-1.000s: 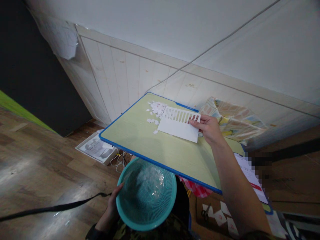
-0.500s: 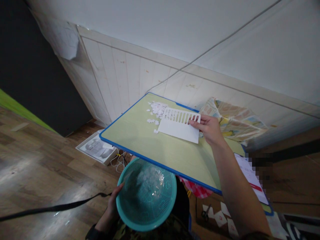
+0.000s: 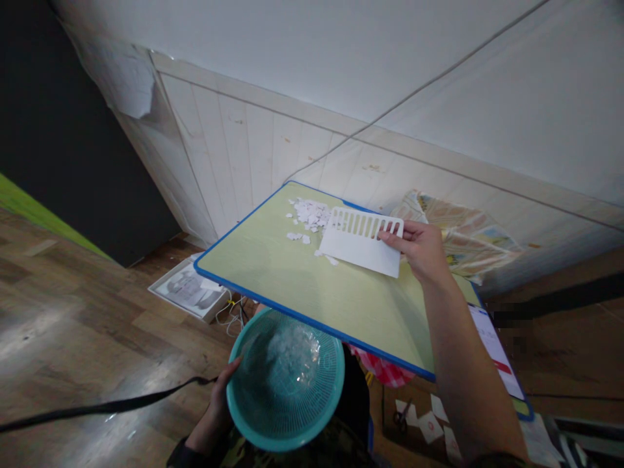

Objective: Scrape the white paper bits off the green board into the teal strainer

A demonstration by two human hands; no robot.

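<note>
My right hand (image 3: 414, 246) grips the right end of a flat white plastic scraper (image 3: 361, 253) with a row of slots along its upper side. The scraper is over the pale green table (image 3: 273, 273) with a blue rim. Beside its left end lies a heap of torn white paper scraps (image 3: 312, 213), and a few more bits sit by its lower left corner. My left hand (image 3: 225, 387) is closed on the left rim of a turquoise plastic basket (image 3: 287, 439), held just below the table's front edge. Something clear and shiny shows inside the basket.
A patterned cloth (image 3: 458, 237) lies at the table's back right, against the wall. Papers (image 3: 492, 344) lie at its right end. Scissors (image 3: 401, 419) and paper pieces are below right. An open white box (image 3: 188, 289) stands on the floor, with cables nearby.
My right hand has moved the scraper a little to the right, away from the heap. A few scraps by its lower left corner have shifted right too. The basket has stayed in place.
</note>
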